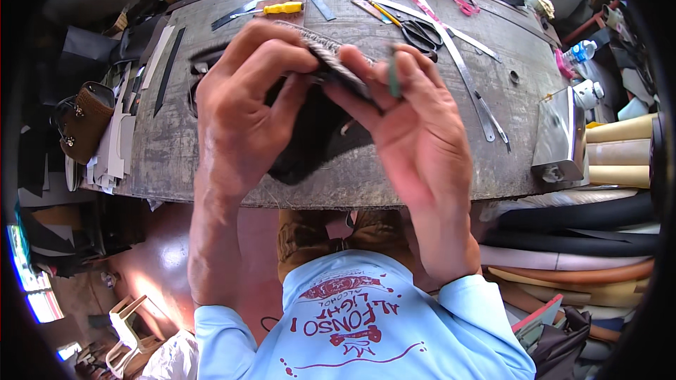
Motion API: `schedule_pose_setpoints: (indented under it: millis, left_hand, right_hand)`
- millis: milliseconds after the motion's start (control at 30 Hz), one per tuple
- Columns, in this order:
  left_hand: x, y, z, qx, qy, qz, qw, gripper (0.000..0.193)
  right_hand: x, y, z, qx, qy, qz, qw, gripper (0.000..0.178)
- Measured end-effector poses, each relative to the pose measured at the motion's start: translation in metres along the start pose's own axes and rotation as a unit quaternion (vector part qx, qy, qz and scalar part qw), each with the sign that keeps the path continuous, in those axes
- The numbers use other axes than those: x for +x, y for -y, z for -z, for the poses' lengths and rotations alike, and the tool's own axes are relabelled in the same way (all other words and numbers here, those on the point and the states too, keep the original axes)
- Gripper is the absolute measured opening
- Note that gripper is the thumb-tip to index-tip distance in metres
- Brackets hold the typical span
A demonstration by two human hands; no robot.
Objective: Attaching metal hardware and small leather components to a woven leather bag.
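Head view: a black piece (313, 144) is held up over the near part of the table (158, 144), its edge pinched by the left grip (243, 123) and the right grip (426, 123); a blurred green thing (393, 77) is seen by the right fingers, and black scissors (422, 35) are seen behind

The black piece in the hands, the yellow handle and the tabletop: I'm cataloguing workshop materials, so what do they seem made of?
Black piece: perhaps leather or fabric, dark and matte; blur leaves it open.
Yellow handle: probably plastic, smooth, with an even bright colour.
Tabletop: likely wood, worn and dull, with streaky grey-brown grain and long seams.
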State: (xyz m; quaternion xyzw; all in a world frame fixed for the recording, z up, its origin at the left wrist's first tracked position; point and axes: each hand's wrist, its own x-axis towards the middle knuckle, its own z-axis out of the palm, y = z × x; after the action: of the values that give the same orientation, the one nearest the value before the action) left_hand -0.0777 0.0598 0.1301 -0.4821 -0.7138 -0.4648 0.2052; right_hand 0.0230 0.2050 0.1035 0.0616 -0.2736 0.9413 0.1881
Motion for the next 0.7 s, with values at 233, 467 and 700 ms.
schedule_pose_setpoints:
  millis: [233,467,700]
  left_hand:
    - [0.002,-0.017,-0.052,-0.032,0.213,0.005,0.976,0.019]
    - [-0.031,-0.007,-0.071,-0.119,0.203,0.12,0.964,0.013]
    - [-0.018,-0.018,-0.09,-0.055,0.139,0.194,0.97,0.018]
  right_hand:
    - [-0.052,0.021,0.04,-0.044,-0.096,0.115,0.988,0.015]
    - [-0.055,0.014,0.064,-0.166,-0.205,0.131,0.956,0.013]
    - [-0.049,0.022,0.067,-0.281,-0.19,0.135,0.931,0.014]
